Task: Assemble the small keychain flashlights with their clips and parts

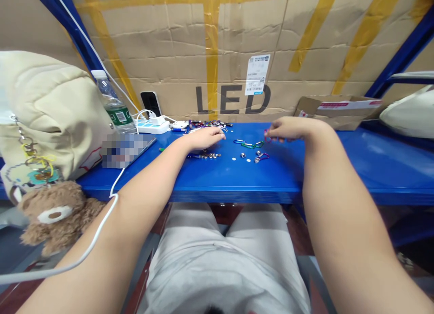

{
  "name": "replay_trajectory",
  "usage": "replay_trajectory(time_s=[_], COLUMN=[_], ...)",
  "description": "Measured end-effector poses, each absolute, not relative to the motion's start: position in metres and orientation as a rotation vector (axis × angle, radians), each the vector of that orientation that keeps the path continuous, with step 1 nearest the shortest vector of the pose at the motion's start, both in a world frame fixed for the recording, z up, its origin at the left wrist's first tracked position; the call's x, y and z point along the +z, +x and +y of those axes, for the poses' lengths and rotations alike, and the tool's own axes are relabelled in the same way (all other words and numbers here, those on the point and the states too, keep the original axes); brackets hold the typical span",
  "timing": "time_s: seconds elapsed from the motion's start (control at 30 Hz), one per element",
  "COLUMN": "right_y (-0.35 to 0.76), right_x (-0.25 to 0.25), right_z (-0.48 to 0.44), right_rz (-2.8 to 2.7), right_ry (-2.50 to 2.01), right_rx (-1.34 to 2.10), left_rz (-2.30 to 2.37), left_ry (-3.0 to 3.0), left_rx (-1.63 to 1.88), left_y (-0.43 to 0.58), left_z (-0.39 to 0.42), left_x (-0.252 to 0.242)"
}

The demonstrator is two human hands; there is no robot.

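My hands are well apart, both above the blue table (257, 178). My right hand (285, 128) pinches a pink clip (267, 134) between thumb and fingers, past the table's middle toward the back edge. Blurry there; can't tell if the clip touches the tabletop. My left hand (207, 138) is palm-down, fingers bent, just in front of a pile of coloured pieces (203, 124) at the back edge; can't tell if it grips anything.

Between hands, nearer the right: blue carabiner (239, 141), green carabiner (248, 146). Closer to the front edge: second pink clip (264, 156) with silver bits at one end, loose silver piece (243, 155), white disc (248, 160). Row of silver round pieces (210, 156) on the front-edge side of my left hand.

Left part of table: pixelated flat device (130, 151), bottle (118, 112), power strip (156, 125) near the back edge. Cream bag (64, 106) at the left edge, plush bear (64, 214) below. LED carton (183, 47) behind the back edge; small open carton (339, 117) along it, right part.
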State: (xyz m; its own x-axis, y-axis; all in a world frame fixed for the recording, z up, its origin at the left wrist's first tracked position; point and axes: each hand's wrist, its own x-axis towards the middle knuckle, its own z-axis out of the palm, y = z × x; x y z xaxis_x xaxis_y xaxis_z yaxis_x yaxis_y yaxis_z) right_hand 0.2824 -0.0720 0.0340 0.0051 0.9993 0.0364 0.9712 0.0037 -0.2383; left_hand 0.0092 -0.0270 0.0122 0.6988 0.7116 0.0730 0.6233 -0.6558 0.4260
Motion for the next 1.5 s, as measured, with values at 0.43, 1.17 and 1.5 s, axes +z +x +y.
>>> replay_trajectory(time_s=[0.43, 1.17, 1.5], right_y=[0.198, 0.182, 0.174], right_x=[0.007, 0.005, 0.008], right_z=[-0.061, -0.068, -0.074], right_rz=[-2.175, -2.282, -2.309], right_ry=[-1.353, -1.68, -1.724], right_rx=[0.265, -0.323, -0.363], left_rz=[0.982, 0.825, 0.733], left_ry=[2.579, 2.15, 1.984], left_rx=[0.576, 0.536, 0.594], left_y=[0.016, 0.014, 0.014], left_z=[-0.025, -0.028, -0.026], left_x=[0.008, 0.012, 0.005])
